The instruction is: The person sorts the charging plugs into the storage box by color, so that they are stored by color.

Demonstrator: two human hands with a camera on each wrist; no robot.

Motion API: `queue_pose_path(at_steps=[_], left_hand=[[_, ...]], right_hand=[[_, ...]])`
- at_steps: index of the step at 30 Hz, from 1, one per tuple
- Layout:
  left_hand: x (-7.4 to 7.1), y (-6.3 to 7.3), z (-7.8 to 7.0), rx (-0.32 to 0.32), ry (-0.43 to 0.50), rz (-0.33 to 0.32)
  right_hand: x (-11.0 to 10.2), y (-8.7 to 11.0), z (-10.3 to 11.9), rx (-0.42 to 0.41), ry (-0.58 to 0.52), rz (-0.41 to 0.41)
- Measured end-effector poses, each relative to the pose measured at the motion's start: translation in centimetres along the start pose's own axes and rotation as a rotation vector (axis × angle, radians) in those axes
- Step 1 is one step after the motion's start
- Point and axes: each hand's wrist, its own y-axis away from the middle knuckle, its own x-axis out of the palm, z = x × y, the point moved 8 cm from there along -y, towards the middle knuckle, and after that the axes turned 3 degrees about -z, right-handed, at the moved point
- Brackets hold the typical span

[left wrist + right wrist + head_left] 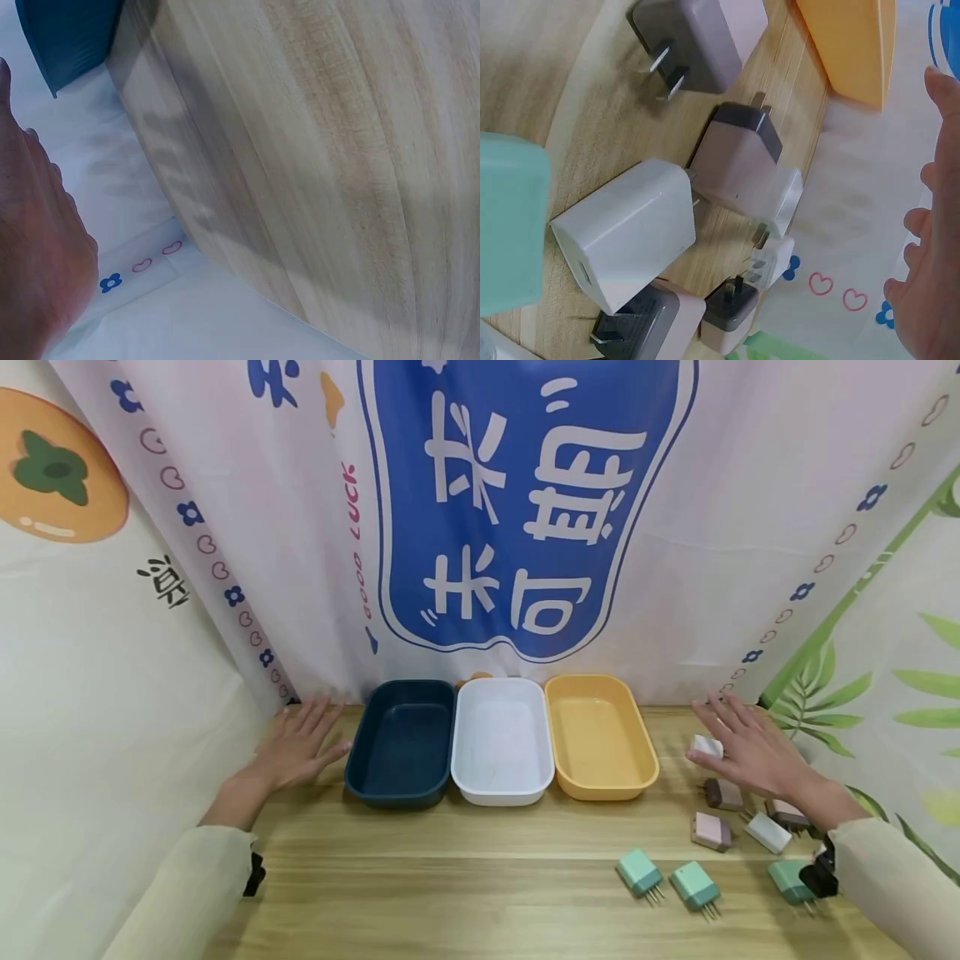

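My left hand is spread flat, palm down, left of a dark blue tray, holding nothing. On the other side, my right hand also has its fingers extended, above a group of plug-in chargers and right of the yellow tray. A small white charger shows by its thumb, with a brown one just nearer. Pink-and-mauve and white chargers lie below the hand. In the right wrist view, the white charger lies apart from the fingers.
A white tray stands between the blue and yellow ones at the table's back edge. Mint-green chargers lie at front right, one partly behind the right wrist strap. Printed curtains hang behind and beside the wooden table.
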Motion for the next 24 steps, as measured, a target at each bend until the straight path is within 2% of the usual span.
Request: queue_pose_path(at_steps=[19,24], left_hand=[[0.7,-0.6,-1.8,0.027,0.022,0.038],[1.1,-0.7,-2.1,0.033,0.017,0.043]], right_hand=[[-2.1,1.9,5.3,-0.226,-0.033,-0.103],[-2.3,2.3,7.1,-0.267,-0.076,-0.101]])
